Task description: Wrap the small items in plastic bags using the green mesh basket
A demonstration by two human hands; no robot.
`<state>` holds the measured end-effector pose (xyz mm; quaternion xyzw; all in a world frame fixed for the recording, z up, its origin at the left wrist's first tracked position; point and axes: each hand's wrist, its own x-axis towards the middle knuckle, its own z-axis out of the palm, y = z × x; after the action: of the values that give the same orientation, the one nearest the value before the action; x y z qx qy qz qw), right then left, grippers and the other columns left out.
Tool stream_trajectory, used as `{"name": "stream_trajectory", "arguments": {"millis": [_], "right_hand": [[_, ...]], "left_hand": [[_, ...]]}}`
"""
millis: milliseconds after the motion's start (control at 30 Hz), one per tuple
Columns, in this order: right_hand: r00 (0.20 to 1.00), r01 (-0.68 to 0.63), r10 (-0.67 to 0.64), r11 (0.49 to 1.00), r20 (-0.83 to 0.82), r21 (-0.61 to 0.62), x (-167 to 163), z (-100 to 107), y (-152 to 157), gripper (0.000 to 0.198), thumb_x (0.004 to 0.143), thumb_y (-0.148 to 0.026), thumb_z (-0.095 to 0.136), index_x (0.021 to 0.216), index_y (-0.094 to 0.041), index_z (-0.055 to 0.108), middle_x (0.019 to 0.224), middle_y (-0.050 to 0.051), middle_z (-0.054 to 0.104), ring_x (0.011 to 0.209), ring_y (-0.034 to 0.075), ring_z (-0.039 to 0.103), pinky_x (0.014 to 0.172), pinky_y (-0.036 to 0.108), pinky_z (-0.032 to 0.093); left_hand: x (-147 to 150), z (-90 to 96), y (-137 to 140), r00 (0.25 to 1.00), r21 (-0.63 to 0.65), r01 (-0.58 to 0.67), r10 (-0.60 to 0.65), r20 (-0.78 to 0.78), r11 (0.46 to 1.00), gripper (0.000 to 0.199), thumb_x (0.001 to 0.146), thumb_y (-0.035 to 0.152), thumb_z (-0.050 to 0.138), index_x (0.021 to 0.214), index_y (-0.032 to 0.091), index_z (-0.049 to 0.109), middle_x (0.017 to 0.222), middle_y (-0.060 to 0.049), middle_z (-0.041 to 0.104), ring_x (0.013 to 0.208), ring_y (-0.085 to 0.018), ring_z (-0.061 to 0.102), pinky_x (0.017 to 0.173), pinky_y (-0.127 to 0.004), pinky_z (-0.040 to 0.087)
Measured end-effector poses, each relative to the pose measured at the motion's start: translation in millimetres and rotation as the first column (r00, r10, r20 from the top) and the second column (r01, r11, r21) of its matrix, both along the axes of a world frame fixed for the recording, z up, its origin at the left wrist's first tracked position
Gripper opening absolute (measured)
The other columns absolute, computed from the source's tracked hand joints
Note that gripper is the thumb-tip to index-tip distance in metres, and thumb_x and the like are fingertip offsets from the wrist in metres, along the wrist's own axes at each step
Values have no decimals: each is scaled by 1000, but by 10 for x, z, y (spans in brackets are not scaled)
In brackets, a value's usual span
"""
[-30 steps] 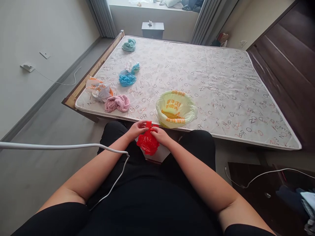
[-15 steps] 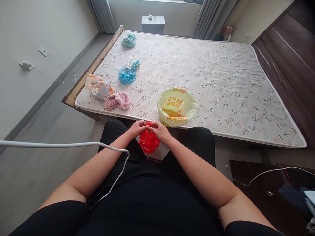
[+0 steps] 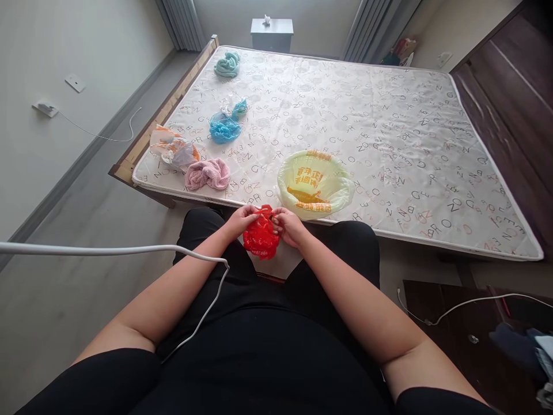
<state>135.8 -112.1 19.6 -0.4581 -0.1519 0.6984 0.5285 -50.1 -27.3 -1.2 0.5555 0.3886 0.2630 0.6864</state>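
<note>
Between my knees hangs a crumpled red plastic bag (image 3: 260,237), bunched up, with white print low on it. My left hand (image 3: 242,221) pinches its upper left edge. On the other side, my right hand (image 3: 290,226) grips the upper right edge, its fingers curled against the plastic. Just beyond my right hand, at the mattress edge, stands a bin (image 3: 317,212) lined with a pale yellow-green bag with orange lettering. A pink towel (image 3: 208,174) lies beyond my left hand on the mattress.
On the letter-patterned mattress (image 3: 389,144) lie a white-and-orange plastic bag (image 3: 173,148), a blue plastic bag (image 3: 224,128) and a green towel (image 3: 227,64). A white cable (image 3: 129,249) crosses in front of my left arm. A dark wooden surface (image 3: 432,323) stands at the lower right.
My hands have moved apart, the right one shifting right. The red bag's top is spread wider between them and its body sits slightly higher. The view has tilted a little.
</note>
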Motion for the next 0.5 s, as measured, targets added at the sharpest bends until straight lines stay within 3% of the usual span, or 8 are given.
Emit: {"name": "stream_trajectory", "arguments": {"millis": [67, 133, 233, 367, 500], "right_hand": [[997, -52, 53, 998, 54, -23, 28, 16, -2, 26, 72, -23, 71, 91, -24, 53, 56, -13, 40, 45, 5, 24, 43, 20, 21], [984, -123, 124, 992, 131, -18, 66, 40, -9, 30, 77, -34, 78, 93, -25, 54, 56, -13, 38, 45, 5, 22, 43, 21, 15], [931, -242, 224, 970, 289, 26, 119, 88, -26, 42, 78, -51, 84, 99, -24, 59, 60, -10, 47, 48, 6, 31, 46, 22, 21], [844, -310, 253, 950, 473, 45, 155, 102, -35, 48, 78, -64, 79, 92, -22, 63, 72, -3, 61, 60, 11, 49, 55, 25, 36], [773, -368, 278, 929, 571, 46, 178, 37, -22, 46, 81, -65, 73, 86, -21, 62, 74, -3, 61, 66, 12, 50, 61, 26, 39]], "left_hand": [[3, 19, -1, 1000, -9, 3, -3, 18, 1000, 45, 72, 48, 90, 85, 17, 61, 78, 2, 68, 72, -13, 63, 71, -26, 48], [2, 44, -9, 999, -38, 4, -2, 46, 999, 44, 72, 46, 90, 85, 18, 59, 80, 1, 70, 76, -15, 65, 74, -26, 49], [-9, 66, -30, 998, -66, 25, -21, 56, 998, 42, 72, 40, 90, 82, 19, 55, 79, 1, 70, 76, -15, 67, 73, -25, 48], [-20, 82, -62, 991, -107, 85, -73, 116, 991, 45, 65, 30, 92, 76, 19, 50, 78, 3, 67, 73, -13, 66, 71, -24, 47], [-9, 115, -83, 967, -234, 201, -155, 202, 951, 53, 65, 34, 96, 76, 20, 47, 78, 1, 66, 85, -20, 74, 77, -28, 50]]}}
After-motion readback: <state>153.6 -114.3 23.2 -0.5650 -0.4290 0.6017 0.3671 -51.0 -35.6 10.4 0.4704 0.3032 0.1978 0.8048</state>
